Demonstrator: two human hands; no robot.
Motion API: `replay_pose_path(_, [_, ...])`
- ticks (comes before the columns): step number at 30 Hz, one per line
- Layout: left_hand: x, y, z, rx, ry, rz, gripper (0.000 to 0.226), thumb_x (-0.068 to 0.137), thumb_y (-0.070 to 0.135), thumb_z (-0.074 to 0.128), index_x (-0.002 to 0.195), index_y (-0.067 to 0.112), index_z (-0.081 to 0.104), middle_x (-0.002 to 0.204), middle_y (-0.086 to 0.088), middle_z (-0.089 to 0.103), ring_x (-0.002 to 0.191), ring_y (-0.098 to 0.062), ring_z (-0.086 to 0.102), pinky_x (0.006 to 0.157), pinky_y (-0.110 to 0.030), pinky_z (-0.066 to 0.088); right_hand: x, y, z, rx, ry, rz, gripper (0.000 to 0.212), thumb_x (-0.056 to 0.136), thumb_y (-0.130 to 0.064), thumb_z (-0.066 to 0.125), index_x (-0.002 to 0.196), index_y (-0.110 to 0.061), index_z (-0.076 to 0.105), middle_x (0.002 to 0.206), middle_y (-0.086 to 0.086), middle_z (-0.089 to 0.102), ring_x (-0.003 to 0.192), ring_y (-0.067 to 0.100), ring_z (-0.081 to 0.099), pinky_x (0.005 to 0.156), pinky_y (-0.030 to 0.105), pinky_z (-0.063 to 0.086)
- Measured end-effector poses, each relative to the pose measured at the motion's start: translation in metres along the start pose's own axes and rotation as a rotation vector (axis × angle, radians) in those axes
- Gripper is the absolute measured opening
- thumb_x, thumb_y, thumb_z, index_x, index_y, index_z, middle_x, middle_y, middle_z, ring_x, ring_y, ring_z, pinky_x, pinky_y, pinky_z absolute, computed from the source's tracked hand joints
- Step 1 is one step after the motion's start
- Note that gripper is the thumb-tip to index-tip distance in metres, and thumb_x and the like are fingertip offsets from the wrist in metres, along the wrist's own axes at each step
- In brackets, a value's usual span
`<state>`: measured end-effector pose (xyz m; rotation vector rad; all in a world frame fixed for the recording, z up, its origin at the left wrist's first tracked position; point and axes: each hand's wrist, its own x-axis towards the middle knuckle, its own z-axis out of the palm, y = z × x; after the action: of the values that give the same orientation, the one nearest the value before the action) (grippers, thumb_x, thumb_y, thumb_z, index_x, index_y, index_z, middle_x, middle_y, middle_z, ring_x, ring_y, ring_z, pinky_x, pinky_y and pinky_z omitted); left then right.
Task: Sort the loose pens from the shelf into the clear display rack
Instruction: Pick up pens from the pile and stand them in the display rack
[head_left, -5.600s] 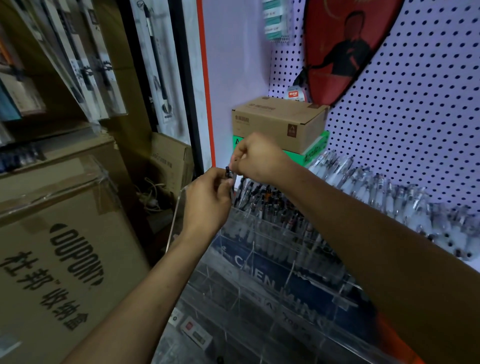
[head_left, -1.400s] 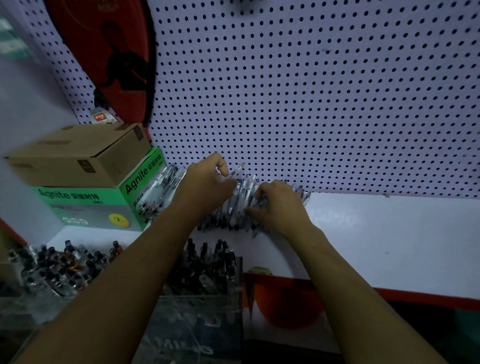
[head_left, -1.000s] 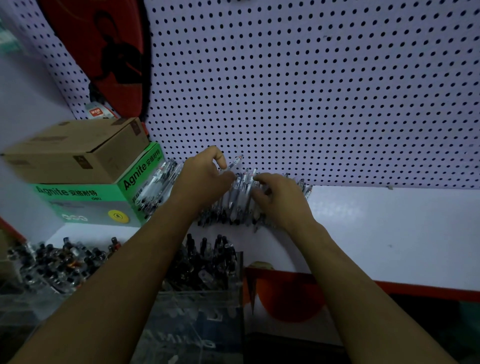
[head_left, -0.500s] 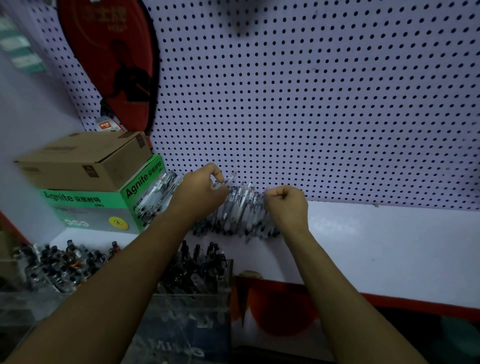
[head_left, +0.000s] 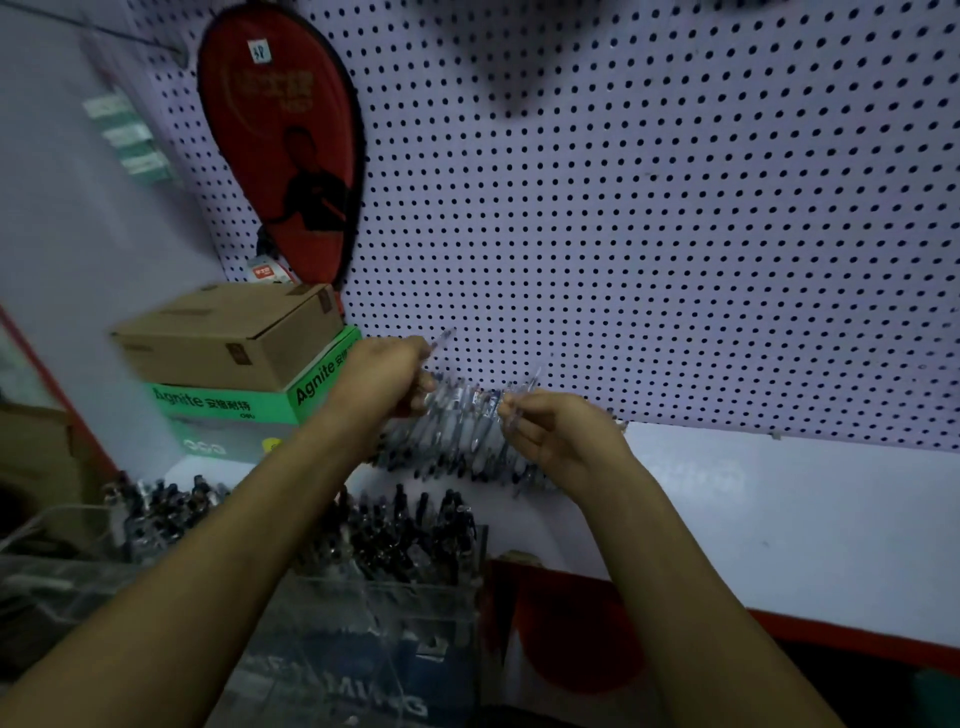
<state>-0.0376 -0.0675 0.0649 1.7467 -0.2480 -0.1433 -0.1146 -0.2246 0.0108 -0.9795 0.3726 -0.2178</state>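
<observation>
Both hands now lifted off the pen pile, each holding a pen

Half a second back the right hand (head_left: 563, 436) was a closed fist at the right end of the pile (head_left: 457, 441) on the shelf (head_left: 779, 519); now it has turned palm up above the pile and pinches a clear pen (head_left: 524, 397) that slants up toward the pegboard (head_left: 623, 208). The left hand (head_left: 382, 376), which a second ago lay pressed on the pile's left part, has risen over it and grips another pen (head_left: 441, 340), tip poking up and right. Further back, both hands were at the rack (head_left: 363, 597).
</observation>
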Motion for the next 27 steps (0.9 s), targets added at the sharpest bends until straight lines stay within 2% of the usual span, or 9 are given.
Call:
replay_pose_path(5, [-0.045,0.01,-0.046,-0.528,-0.132,-0.311,0.025,0.103,0.018,0.038,0.099,0.006,0.06,0.06,0.002,0.064,0.043,-0.007,0.054,0.045,-0.018,0.05,-0.023,-0.002,0.031,-0.175,-0.128,-0.066,0.018,0.102,-0.014,0.051,0.112,-0.001,0.058,0.079,0.009,0.067,0.073,0.022,0.067,0.068,0.025,0.056])
replay_pose_path(10, [-0.088,0.001,-0.092,-0.748,-0.108,-0.379,0.041,0.099,0.017,0.042,0.08,0.0,0.074,0.073,-0.002,0.07,0.052,-0.009,0.064,0.05,-0.018,0.054,-0.052,0.005,0.078,-0.25,-0.263,-0.149,0.034,0.102,-0.026,0.051,0.101,0.005,0.067,0.052,0.0,0.062,0.059,0.017,0.065,0.08,0.039,0.059])
replay_pose_path(12, [-0.107,-0.005,-0.104,-0.768,-0.114,-0.35,0.031,0.092,0.015,0.048,0.086,-0.001,0.074,0.075,-0.004,0.071,0.055,-0.01,0.066,0.052,-0.019,0.055,-0.061,0.014,0.096,-0.379,-0.228,-0.232,0.036,0.101,-0.032,0.052,0.091,-0.003,0.071,0.048,-0.003,0.056,0.049,0.01,0.057,0.066,0.028,0.056])
replay_pose_path(14, [-0.124,-0.012,-0.117,-0.79,-0.101,-0.34,0.022,0.082,0.014,0.054,0.095,0.002,0.068,0.081,-0.006,0.073,0.058,-0.012,0.068,0.053,-0.021,0.055,-0.068,0.025,0.112,-0.629,-0.16,-0.387,0.037,0.098,-0.038,0.054,0.081,-0.01,0.071,0.045,-0.005,0.044,0.04,0.006,0.042,0.049,0.018,0.041])
replay_pose_path(16, [-0.136,-0.023,-0.135,-0.788,-0.065,-0.347,0.013,0.086,0.012,0.055,0.095,0.009,0.063,0.09,-0.009,0.074,0.063,-0.016,0.07,0.055,-0.023,0.057,-0.071,0.037,0.129,-0.728,-0.191,-0.468,0.041,0.097,-0.038,0.056,0.081,-0.002,0.068,0.046,-0.002,0.04,0.039,0.008,0.037,0.048,0.02,0.034])
replay_pose_path(18, [-0.142,-0.035,-0.152,-0.72,0.023,-0.333,0.011,0.094,0.014,0.053,0.096,0.011,0.063,0.096,-0.01,0.075,0.071,-0.018,0.071,0.06,-0.027,0.059,-0.071,0.051,0.148,-0.738,-0.27,-0.482,0.045,0.096,-0.035,0.057,0.08,0.007,0.06,0.054,0.008,0.047,0.045,0.014,0.043,0.055,0.03,0.039])
replay_pose_path(20, [-0.144,-0.047,-0.17,-0.536,0.188,-0.265,0.014,0.097,0.019,0.054,0.097,0.011,0.066,0.091,-0.006,0.074,0.079,-0.018,0.069,0.068,-0.031,0.058,-0.072,0.065,0.167,-0.767,-0.332,-0.457,0.043,0.096,-0.033,0.058,0.075,0.004,0.053,0.064,0.014,0.055,0.053,0.02,0.05,0.059,0.039,0.047])
replay_pose_path(23, [-0.146,-0.067,-0.196,-0.241,0.462,-0.069,0.02,0.097,0.024,0.058,0.085,0.011,0.066,0.062,0.003,0.064,0.065,-0.015,0.061,0.065,-0.03,0.053,-0.073,0.081,0.194,-0.806,-0.426,-0.397,0.025,0.097,-0.029,0.057,0.076,-0.015,0.054,0.065,0.003,0.064,0.054,0.016,0.057,0.06,0.037,0.051])
replay_pose_path(27, [-0.142,-0.097,-0.224,0.186,0.715,0.209,0.015,0.097,0.024,0.058,0.09,0.013,0.065,0.075,-0.002,0.065,0.07,-0.012,0.06,0.068,-0.028,0.049,-0.069,0.099,0.231,-0.798,-0.518,-0.37,0.019,0.099,-0.029,0.053,0.089,-0.014,0.059,0.066,-0.002,0.067,0.052,0.012,0.059,0.059,0.034,0.051])
